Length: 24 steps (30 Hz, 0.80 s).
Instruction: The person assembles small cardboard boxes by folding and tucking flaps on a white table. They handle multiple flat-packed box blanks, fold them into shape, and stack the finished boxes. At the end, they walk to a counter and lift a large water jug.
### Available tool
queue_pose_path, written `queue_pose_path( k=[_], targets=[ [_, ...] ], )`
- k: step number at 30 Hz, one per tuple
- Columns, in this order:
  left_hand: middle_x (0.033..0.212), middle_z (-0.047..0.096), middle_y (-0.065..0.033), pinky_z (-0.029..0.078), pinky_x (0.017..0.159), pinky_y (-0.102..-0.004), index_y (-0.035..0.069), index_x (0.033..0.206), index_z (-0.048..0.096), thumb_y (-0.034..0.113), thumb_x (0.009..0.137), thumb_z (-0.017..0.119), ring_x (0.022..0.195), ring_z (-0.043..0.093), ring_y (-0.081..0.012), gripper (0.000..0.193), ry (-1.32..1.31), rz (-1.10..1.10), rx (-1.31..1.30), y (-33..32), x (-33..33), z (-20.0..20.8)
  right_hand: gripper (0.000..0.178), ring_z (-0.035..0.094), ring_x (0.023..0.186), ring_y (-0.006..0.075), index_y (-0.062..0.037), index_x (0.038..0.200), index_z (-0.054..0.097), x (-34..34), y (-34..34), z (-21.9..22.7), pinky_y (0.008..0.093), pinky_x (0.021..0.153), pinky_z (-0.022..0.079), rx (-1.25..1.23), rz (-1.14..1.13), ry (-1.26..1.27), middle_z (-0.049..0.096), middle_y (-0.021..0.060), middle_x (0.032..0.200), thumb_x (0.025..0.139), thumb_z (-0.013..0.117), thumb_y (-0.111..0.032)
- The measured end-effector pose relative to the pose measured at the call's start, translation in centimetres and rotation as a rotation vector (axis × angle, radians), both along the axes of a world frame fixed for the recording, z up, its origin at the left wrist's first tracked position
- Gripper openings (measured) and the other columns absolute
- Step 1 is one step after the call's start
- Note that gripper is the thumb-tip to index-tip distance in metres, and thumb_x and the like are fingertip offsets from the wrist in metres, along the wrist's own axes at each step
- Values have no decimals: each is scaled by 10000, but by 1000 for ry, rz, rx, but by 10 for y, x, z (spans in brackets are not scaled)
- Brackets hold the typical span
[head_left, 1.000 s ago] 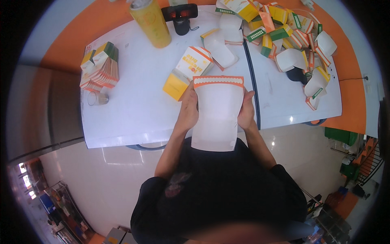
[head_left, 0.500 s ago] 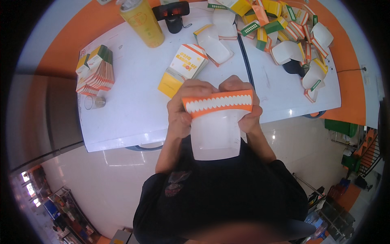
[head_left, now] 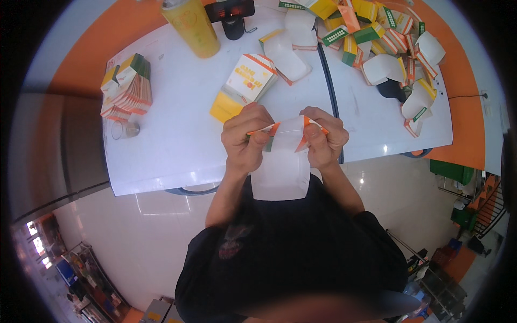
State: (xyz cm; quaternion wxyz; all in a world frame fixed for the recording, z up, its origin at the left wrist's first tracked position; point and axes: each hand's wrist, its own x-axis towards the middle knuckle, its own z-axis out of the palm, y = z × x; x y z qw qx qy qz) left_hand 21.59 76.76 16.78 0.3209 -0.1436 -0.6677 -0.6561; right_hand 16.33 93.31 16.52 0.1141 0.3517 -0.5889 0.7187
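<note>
Between my hands, at the table's near edge, is a paperboard food box (head_left: pixel 281 175) with a plain white inside and orange-trimmed flaps. My left hand (head_left: pixel 246 139) pinches its left flap, thumb on the inner side. On the opposite side my right hand (head_left: pixel 325 140) grips the right flap in the same way. The box's white tray part hangs toward my body. Just beyond my left hand lies a printed white-and-yellow box (head_left: pixel 250 78). Behind it rests an unfolded box (head_left: pixel 288 59) showing its white inside.
On the left of the white table (head_left: pixel 172 134) stand a stack of folded boxes (head_left: pixel 128 89) and a small clear glass (head_left: pixel 125 130). A tall yellow container (head_left: pixel 192 29) and a black device on a stand (head_left: pixel 232 19) are at the back. Many boxes (head_left: pixel 377 40) heap at the far right.
My hands have turned the box's upper flaps, so the orange scalloped band no longer faces me. Both thumbs now press the side flaps, and the box sits slightly higher.
</note>
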Motion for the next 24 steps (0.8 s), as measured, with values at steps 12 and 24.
queue_pose_path(
  k=[12, 24],
  targets=[
    [781, 579, -97, 419, 685, -331, -71, 849, 586, 257, 1076, 553, 765, 533, -144, 400, -494, -313, 55, -4, 12, -48, 396, 384, 544, 95, 34, 663, 508, -12, 0, -15, 296, 479, 274, -22, -380, -28, 473, 48, 615, 1039, 528, -89],
    [1466, 475, -138, 383, 1137, -427, 55, 1493, 400, 580, 762, 838, 1368, 455, -253, 1001, -740, -552, 560, 25, 27, -96, 591, 375, 562, 43, -29, 598, 491, -25, -3, -43, 285, 523, 297, -56, -555, -445, 489, -35, 570, 1118, 467, -309]
  ],
)
